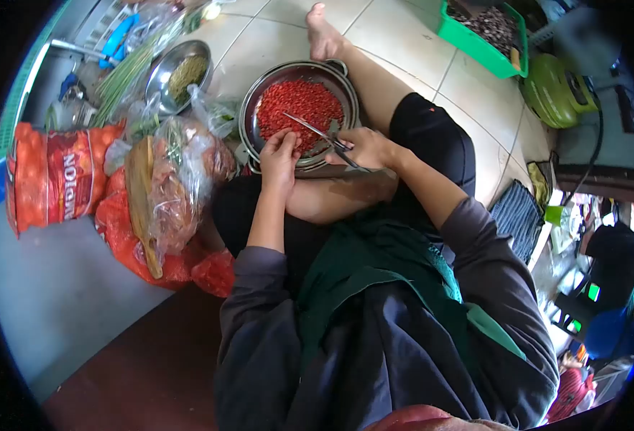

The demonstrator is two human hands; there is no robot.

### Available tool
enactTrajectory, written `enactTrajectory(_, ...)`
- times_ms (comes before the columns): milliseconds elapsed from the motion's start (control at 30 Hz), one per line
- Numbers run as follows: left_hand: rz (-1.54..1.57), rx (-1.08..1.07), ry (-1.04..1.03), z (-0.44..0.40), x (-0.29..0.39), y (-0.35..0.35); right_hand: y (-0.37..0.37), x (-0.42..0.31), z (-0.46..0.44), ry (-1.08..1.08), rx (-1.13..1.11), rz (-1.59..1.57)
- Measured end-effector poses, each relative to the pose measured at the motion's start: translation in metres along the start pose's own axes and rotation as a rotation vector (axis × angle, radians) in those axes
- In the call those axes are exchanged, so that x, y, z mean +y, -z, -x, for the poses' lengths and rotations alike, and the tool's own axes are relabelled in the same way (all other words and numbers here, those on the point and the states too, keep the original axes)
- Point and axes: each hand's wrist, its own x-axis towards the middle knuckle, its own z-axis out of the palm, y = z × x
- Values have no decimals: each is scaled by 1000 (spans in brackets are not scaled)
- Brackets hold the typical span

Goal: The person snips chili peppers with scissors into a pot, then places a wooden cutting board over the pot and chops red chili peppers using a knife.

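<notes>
A wide metal pot (246, 108) with side handles stands on the floor between my legs. Small cut pieces of red chili (292, 100) cover much of its bottom. My right hand (367, 148) grips a pair of scissors (314, 129) at the pot's near right side, the blades reaching left over the chili. Over the near rim, my left hand (281, 151) is closed in a pinch close to the scissors. Whatever its fingertips hold is too small to make out against the red pieces.
To the left are a metal bowl (190, 72) of greenish bits, a red net sack (65, 176), a wooden board (141, 205) and plastic bags (180, 187). At upper right stand a green crate (493, 61) and a green gas cylinder (555, 93) on the tiled floor.
</notes>
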Motion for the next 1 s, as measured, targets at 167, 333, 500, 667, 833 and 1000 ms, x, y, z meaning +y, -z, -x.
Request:
enactTrajectory(167, 29, -1, 4, -2, 5, -3, -6, 1, 0, -106, -90, -28)
enactTrajectory(333, 27, 21, 59, -4, 6, -6, -3, -3, -4, -64, -71, -17)
enactTrajectory(500, 91, -1, 42, -8, 4, -4, -5, 1, -12, -81, -63, -12)
enactTrajectory(667, 168, 34, 35, -11, 7, -3, 2, -1, -12, -126, -80, -14)
enactTrajectory(833, 124, 3, 58, -11, 4, -5, -4, 10, -13, -139, -115, -31)
enactTrajectory(1000, 77, -13, 73, -10, 3, -7, -3, 10, -14, -133, -95, -2)
